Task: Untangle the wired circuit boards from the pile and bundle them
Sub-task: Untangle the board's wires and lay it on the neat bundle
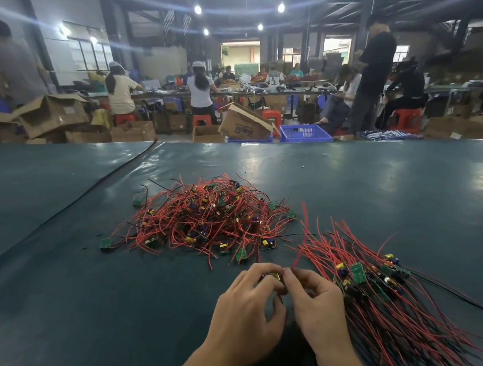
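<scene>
A tangled pile point(205, 219) of small green circuit boards with red and black wires lies mid-table. To its right and nearer me, a sorted bundle point(372, 282) lies with boards side by side and wires fanned out. My left hand point(245, 309) and my right hand point(313, 303) meet in front of the pile, their fingertips pinching one small circuit board point(273, 276) between them. A red wire point(301, 252) runs up and to the right from that board. Most of the board is hidden by my fingers.
The table point(95, 296) has a dark green cover with a seam running diagonally at left. Beyond its far edge stand cardboard boxes point(244, 125), a blue crate point(304, 133), red stools and several people at other benches.
</scene>
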Motion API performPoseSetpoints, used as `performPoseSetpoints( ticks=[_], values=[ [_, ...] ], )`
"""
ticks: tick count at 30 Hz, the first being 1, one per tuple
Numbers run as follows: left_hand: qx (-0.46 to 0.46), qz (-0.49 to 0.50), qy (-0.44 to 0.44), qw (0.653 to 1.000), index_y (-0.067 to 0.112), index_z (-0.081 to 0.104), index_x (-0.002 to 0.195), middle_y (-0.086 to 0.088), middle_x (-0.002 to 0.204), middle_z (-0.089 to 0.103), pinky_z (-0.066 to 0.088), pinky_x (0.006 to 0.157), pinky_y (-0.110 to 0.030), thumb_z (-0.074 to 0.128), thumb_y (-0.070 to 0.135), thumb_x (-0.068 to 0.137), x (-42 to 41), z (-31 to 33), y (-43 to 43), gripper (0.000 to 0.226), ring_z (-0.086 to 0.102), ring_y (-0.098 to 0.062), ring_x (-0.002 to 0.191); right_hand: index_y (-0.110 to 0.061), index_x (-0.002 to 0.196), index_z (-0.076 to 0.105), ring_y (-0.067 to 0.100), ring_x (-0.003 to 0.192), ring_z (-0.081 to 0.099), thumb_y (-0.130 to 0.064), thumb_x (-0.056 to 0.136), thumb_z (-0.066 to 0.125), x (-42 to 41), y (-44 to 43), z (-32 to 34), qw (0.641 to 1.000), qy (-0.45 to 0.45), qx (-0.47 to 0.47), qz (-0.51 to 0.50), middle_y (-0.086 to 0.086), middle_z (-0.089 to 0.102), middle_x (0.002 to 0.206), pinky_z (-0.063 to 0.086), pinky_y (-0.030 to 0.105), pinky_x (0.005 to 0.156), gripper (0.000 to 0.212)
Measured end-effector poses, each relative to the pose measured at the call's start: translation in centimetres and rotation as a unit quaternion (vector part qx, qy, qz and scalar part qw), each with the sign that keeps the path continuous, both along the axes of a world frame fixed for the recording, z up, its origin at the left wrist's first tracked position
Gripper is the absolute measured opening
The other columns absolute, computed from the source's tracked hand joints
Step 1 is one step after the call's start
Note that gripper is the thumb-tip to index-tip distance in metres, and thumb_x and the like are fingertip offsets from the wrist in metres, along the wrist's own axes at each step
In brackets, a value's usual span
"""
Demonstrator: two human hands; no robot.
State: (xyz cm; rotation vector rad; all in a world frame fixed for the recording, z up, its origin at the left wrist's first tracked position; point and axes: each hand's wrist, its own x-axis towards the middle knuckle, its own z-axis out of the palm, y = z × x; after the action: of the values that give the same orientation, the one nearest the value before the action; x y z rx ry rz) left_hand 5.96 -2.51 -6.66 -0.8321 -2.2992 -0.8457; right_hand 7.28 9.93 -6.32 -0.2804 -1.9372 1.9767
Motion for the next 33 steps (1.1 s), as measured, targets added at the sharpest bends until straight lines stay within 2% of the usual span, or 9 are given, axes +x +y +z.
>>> performPoseSetpoints(
  ticks=[5, 10, 13, 17, 20, 22, 25, 28, 33],
  values=[
    [0.079, -0.004, -0.032, 0.996, 0.02, 0.064, 0.093, 0.012, 0.106, 0.057, 0.05, 0.059, -0.02, 0.062, 0.022, 0.083, -0.1, 0.3, -0.1, 0.01, 0.061, -0.004, 0.081, -0.023, 0.079, 0.072, 0.024, 0.061, 0.065, -0.025, 0.092, 0.067, -0.3, 0.4, -0.4, 0.997, 0.016, 0.027, -0.075, -0.002, 0.071, 0.067, 0.05, 0.027, 0.056, 0.014],
    [0.172, -0.099, -0.058, 0.978, 0.019, 0.06, 0.078, 0.012, 0.077, 0.055, 0.047, 0.053, -0.026, 0.061, 0.025, 0.088, -0.1, 0.8, -0.6, 0.012, 0.055, -0.011, 0.058, -0.017, 0.08, 0.072, 0.005, 0.051, 0.058, -0.025, 0.092, 0.066, -0.3, 0.6, -0.5, 0.995, 0.026, 0.023, -0.099, 0.002, 0.066, 0.06, 0.044, 0.015, 0.05, 0.015],
    [0.163, -0.142, -0.144, 0.966, 0.026, 0.061, 0.071, 0.01, 0.064, 0.058, 0.044, 0.048, -0.028, 0.058, 0.039, 0.091, 0.3, 0.5, -0.3, 0.024, 0.054, -0.009, 0.05, -0.015, 0.083, 0.071, 0.013, 0.055, 0.057, -0.023, 0.093, 0.065, -0.3, 0.7, -0.4, 0.994, 0.037, 0.021, -0.106, 0.001, 0.066, 0.065, 0.044, 0.025, 0.055, 0.014],
    [0.239, -0.098, -0.355, 0.899, 0.023, 0.063, 0.056, -0.002, 0.054, 0.064, 0.044, 0.046, -0.023, 0.046, 0.071, 0.085, 0.5, 0.7, 0.5, 0.059, 0.063, -0.019, 0.047, -0.023, 0.082, 0.069, 0.025, 0.072, 0.065, -0.022, 0.093, 0.066, 0.0, 0.1, -0.3, 0.992, 0.066, 0.037, -0.1, 0.0, 0.07, 0.078, 0.052, 0.034, 0.067, 0.011],
    [0.33, -0.059, -0.438, 0.834, 0.014, 0.068, 0.06, -0.012, 0.062, 0.068, 0.045, 0.047, -0.021, 0.046, 0.072, 0.079, 0.0, 1.4, 0.3, 0.065, 0.064, -0.023, 0.051, -0.024, 0.079, 0.071, 0.018, 0.065, 0.065, -0.022, 0.091, 0.067, 0.2, -0.3, -0.1, 0.992, 0.078, 0.049, -0.083, -0.004, 0.071, 0.073, 0.053, 0.028, 0.06, 0.012],
    [0.369, -0.055, -0.451, 0.811, 0.013, 0.073, 0.067, -0.014, 0.067, 0.071, 0.049, 0.05, -0.023, 0.045, 0.063, 0.084, -0.3, 1.6, 0.2, 0.06, 0.066, -0.023, 0.054, -0.023, 0.078, 0.071, 0.009, 0.057, 0.063, -0.021, 0.09, 0.068, 0.4, -0.5, 0.1, 0.994, 0.077, 0.045, -0.069, -0.009, 0.071, 0.072, 0.051, 0.02, 0.053, 0.013],
    [0.363, -0.068, -0.437, 0.82, 0.007, 0.075, 0.071, -0.015, 0.071, 0.073, 0.056, 0.057, -0.027, 0.041, 0.053, 0.09, -0.2, 1.6, 0.3, 0.06, 0.07, -0.03, 0.066, -0.02, 0.076, 0.071, 0.003, 0.053, 0.063, -0.015, 0.091, 0.067, 0.5, -0.6, 0.4, 0.996, 0.069, 0.011, -0.053, -0.011, 0.071, 0.068, 0.048, 0.013, 0.051, 0.016],
    [0.369, -0.113, -0.451, 0.805, 0.007, 0.075, 0.074, -0.014, 0.075, 0.074, 0.054, 0.058, -0.024, 0.049, 0.047, 0.09, 0.0, 1.7, 0.3, 0.051, 0.072, -0.024, 0.065, -0.015, 0.075, 0.073, 0.002, 0.058, 0.064, -0.014, 0.09, 0.068, 0.4, -0.4, 0.5, 0.996, 0.057, -0.041, -0.046, -0.005, 0.071, 0.067, 0.051, 0.019, 0.056, 0.015],
    [0.356, -0.143, -0.422, 0.821, 0.014, 0.074, 0.073, -0.006, 0.07, 0.072, 0.051, 0.06, -0.021, 0.06, 0.038, 0.084, 0.0, 1.5, 0.5, 0.03, 0.068, -0.014, 0.062, -0.023, 0.072, 0.078, 0.011, 0.067, 0.07, -0.011, 0.089, 0.07, 0.4, -0.5, 0.5, 0.996, 0.024, -0.082, 0.004, 0.003, 0.074, 0.073, 0.055, 0.022, 0.06, 0.022]
  ],
)
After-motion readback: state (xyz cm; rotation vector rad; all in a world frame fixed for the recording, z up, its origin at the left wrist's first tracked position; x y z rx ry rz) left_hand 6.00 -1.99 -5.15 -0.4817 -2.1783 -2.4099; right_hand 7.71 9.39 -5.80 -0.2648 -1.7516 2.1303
